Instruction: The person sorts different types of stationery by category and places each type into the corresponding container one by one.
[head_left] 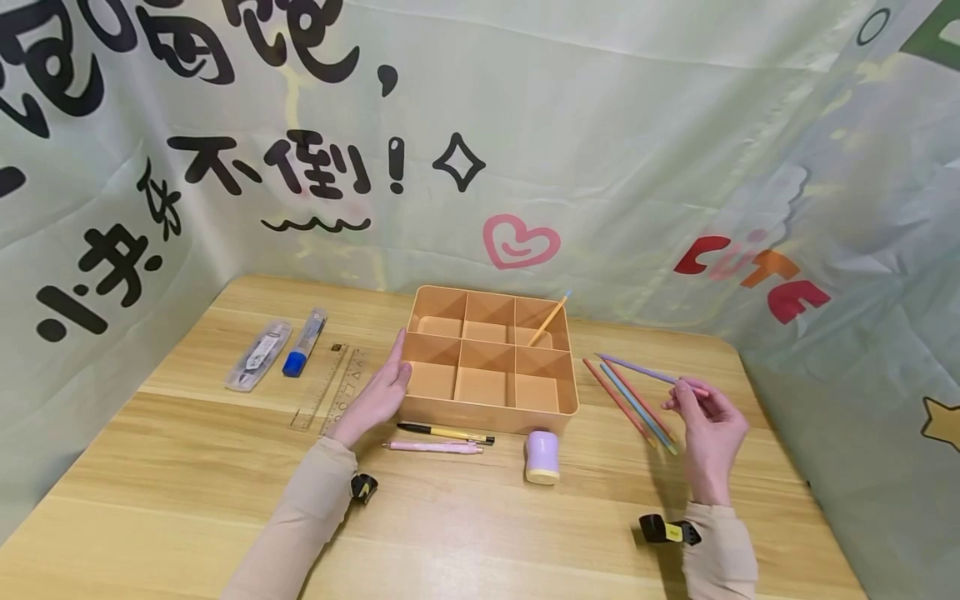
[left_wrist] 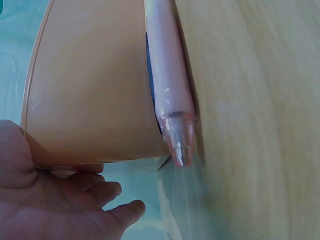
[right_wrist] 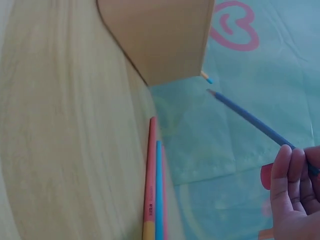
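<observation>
Beside the tray [head_left: 487,417], a purple pencil [head_left: 637,369] pinched in the right grip [head_left: 708,427], the left grip [head_left: 377,398] spread against the tray

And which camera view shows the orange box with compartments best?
The head view: it looks down into the orange box, so all its compartments show. The left wrist view shows only its outside, cut off at the top; the right wrist view shows only part of its outside.

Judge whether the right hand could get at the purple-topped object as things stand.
Probably yes: only low-lying pencils sit between the right hand and the purple-topped object, though the held pencil might need putting down first.
</observation>
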